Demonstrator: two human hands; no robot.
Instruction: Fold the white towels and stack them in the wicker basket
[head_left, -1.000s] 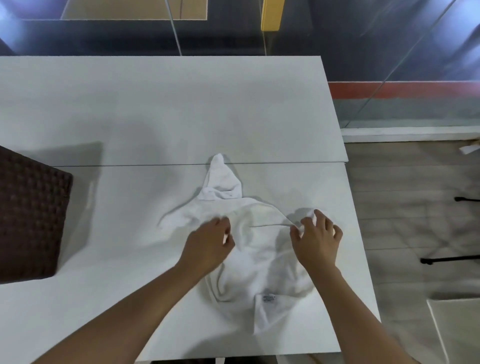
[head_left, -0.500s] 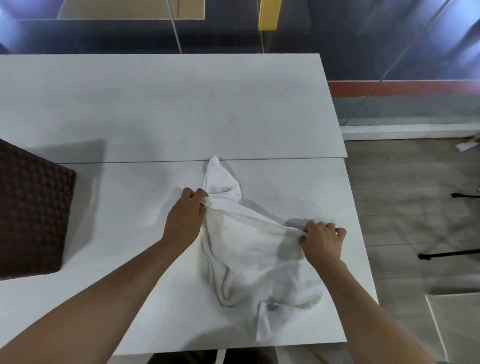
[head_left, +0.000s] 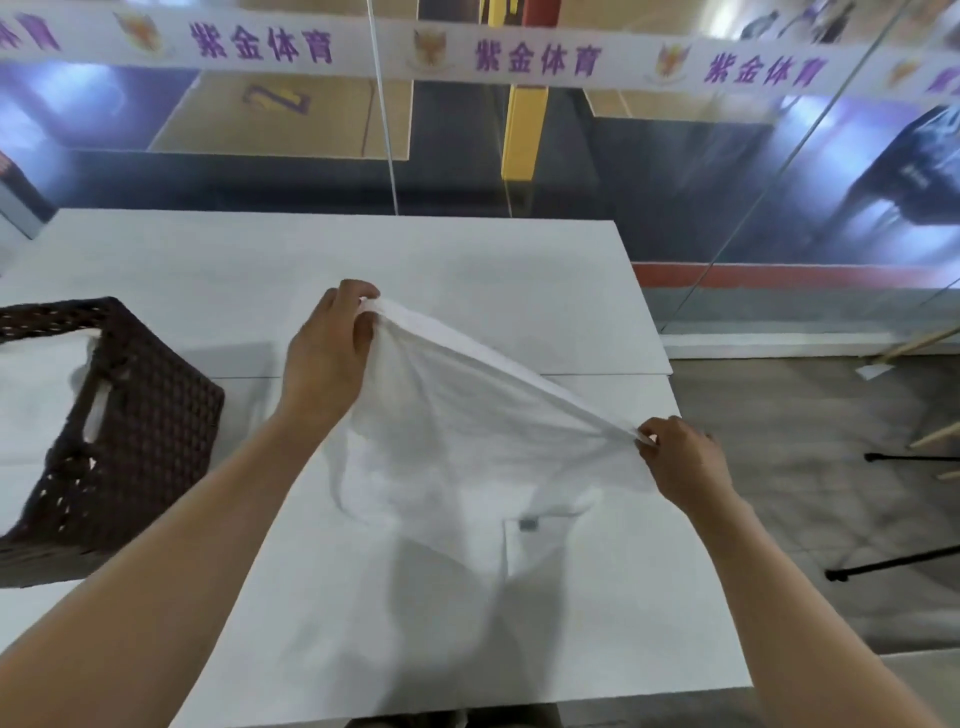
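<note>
A white towel (head_left: 457, 441) hangs lifted above the white table (head_left: 467, 270), its top edge stretched taut between my two hands. My left hand (head_left: 332, 358) pinches one corner, raised high at the centre. My right hand (head_left: 680, 457) pinches the other corner, lower and to the right near the table's right edge. The towel's lower part, with a small grey label, droops toward the tabletop. The dark brown wicker basket (head_left: 135, 431) stands at the left, with something white inside it.
A glass wall (head_left: 675, 156) with a printed banner rises just behind the table. The table's right edge (head_left: 670, 395) drops to a grey floor, where black stand legs (head_left: 893, 561) and wooden sticks lie.
Both hands have pinched the towel's edge and lifted it off the table, pulling it taut. The left hand rose and moved away from me. The view tilted up.
</note>
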